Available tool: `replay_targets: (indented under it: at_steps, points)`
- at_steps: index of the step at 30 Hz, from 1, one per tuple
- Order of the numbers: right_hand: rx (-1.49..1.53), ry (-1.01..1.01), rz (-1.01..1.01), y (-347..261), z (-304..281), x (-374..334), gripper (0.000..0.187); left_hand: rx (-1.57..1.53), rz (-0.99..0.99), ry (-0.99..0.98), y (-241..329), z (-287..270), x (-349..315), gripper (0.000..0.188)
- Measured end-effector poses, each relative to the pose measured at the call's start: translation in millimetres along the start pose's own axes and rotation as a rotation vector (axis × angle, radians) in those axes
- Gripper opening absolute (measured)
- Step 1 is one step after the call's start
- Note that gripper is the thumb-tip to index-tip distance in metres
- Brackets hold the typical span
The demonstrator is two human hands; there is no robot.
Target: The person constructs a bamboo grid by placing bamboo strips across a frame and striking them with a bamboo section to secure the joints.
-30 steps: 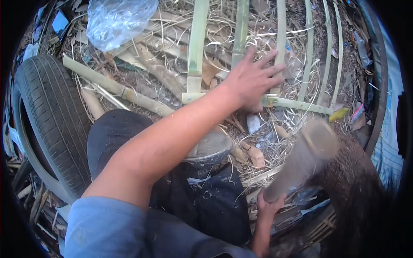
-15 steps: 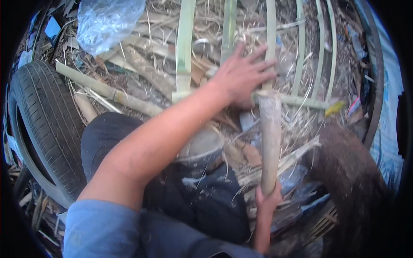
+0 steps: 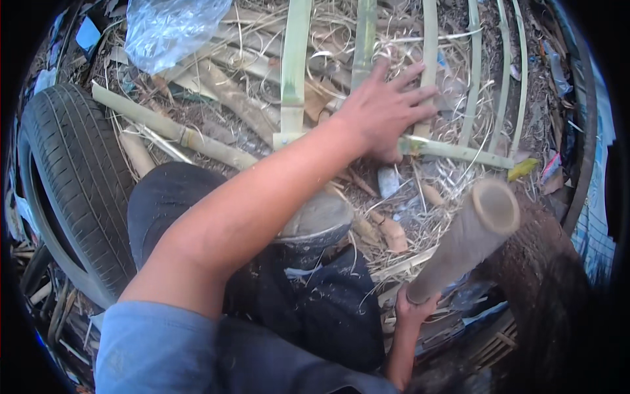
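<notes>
Right hand (image 3: 415, 308) is clamped round the near end of a hollow bamboo tube (image 3: 469, 236), near right, cut end tilted up. Left hand (image 3: 384, 111) is spread flat on the split bamboo strips (image 3: 453, 150), far centre. The tube looks stiff, light, smooth; grip low, clear of the cut rim.

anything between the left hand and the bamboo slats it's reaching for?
Nothing visible. The left hand already lies flat on the crossing bamboo slats, fingers spread. The right hand holds a hollow bamboo tube off to the side.
</notes>
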State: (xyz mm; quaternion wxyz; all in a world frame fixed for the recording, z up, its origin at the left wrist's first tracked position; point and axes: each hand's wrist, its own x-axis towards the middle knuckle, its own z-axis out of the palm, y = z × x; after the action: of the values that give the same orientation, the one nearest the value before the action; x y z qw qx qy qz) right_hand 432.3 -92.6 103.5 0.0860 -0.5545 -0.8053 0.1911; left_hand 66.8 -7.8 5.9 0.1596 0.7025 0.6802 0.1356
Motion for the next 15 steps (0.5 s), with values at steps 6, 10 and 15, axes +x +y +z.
replay_targets:
  at_steps: [6,10,15]
  points:
    - [-0.133,0.065,-0.098,20,3,-20,0.053,-0.022,-0.007,-0.085,6,3,-3,0.094]
    - [-0.032,-0.04,0.016,-4,2,13,0.042,0.082,-0.055,-0.052,-13,-10,5,0.096]
    - [-0.296,-0.165,0.071,11,-1,9,0.044,0.023,-0.001,-0.063,2,-3,-6,0.093]
